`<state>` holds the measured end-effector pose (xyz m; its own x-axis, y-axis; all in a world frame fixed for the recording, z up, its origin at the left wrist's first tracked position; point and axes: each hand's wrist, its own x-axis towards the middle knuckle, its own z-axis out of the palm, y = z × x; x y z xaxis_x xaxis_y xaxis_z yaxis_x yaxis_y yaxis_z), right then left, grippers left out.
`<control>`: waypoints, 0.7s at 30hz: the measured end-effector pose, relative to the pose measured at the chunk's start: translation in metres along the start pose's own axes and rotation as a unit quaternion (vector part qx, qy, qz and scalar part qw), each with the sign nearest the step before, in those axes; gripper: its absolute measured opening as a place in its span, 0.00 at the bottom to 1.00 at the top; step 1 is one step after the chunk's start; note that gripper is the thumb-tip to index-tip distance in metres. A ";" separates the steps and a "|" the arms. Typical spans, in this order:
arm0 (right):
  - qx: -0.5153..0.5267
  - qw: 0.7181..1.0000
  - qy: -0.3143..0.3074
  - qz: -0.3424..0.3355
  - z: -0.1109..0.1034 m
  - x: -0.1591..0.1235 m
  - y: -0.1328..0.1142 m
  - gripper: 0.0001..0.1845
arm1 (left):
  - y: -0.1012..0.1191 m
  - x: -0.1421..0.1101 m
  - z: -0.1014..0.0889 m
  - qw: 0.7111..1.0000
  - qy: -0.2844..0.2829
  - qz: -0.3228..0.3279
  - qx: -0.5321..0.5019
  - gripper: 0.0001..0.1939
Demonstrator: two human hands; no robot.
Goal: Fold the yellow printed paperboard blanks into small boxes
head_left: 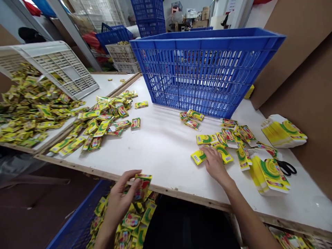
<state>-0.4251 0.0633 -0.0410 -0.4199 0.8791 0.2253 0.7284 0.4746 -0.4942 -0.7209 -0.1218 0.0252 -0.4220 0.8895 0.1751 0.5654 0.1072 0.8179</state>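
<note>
My left hand (120, 195) pinches a small yellow and green candy box (143, 186) with red print between thumb and fingers, just over the table's front edge. Below it, a blue crate (77, 218) holds many similar boxes. On the right of the white table (160, 152), my right hand (214, 160) is closed with its fingertips at a small yellow box (198, 157) showing a barcode. Part of that box is under the fingers. Several more small boxes (229, 136) lie loosely around this hand, and one (225, 154) is partly behind it.
A large blue basket (192, 76) stands at the back of the table. Stacks of flat yellow cartons (269, 173) and black-handled scissors (286, 167) lie at right. Heaped boxes (109, 114) lie at left, beside a tipped white crate (67, 69) spilling yellow packets (33, 110).
</note>
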 end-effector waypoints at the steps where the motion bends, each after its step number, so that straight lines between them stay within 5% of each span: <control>1: -0.044 0.998 -0.036 0.002 -0.002 0.004 0.004 0.32 | -0.005 -0.001 -0.012 0.999 0.020 0.008 0.040 0.14; 3: -0.088 0.992 -0.092 -0.001 -0.003 0.008 0.004 0.32 | -0.012 -0.003 -0.022 0.995 0.050 0.028 0.084 0.15; 5: -0.083 0.990 -0.118 -0.011 -0.002 0.006 -0.005 0.27 | -0.011 -0.004 -0.011 0.995 0.045 0.044 0.082 0.14; 11: 0.041 0.986 -0.160 -0.030 0.003 -0.012 -0.044 0.18 | 0.017 0.011 0.098 0.978 -0.129 0.154 0.052 0.25; 14: 0.134 0.974 -0.180 -0.019 0.000 -0.018 -0.045 0.11 | 0.027 0.020 0.138 0.956 -0.221 0.187 0.046 0.19; 17: 0.264 0.957 -0.111 0.038 -0.006 -0.024 -0.033 0.14 | 0.029 0.024 0.148 0.968 -0.215 0.130 0.014 0.08; 21: 0.442 0.888 0.010 0.125 0.000 -0.038 -0.025 0.22 | 0.028 0.019 0.147 0.981 -0.156 0.019 -0.118 0.11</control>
<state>-0.4273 0.0185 -0.0369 -0.2888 0.9570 0.0269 0.0845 0.0534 -0.9950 -0.6086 -0.0370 -0.0292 -0.1463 0.9873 0.0614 0.3814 -0.0009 0.9244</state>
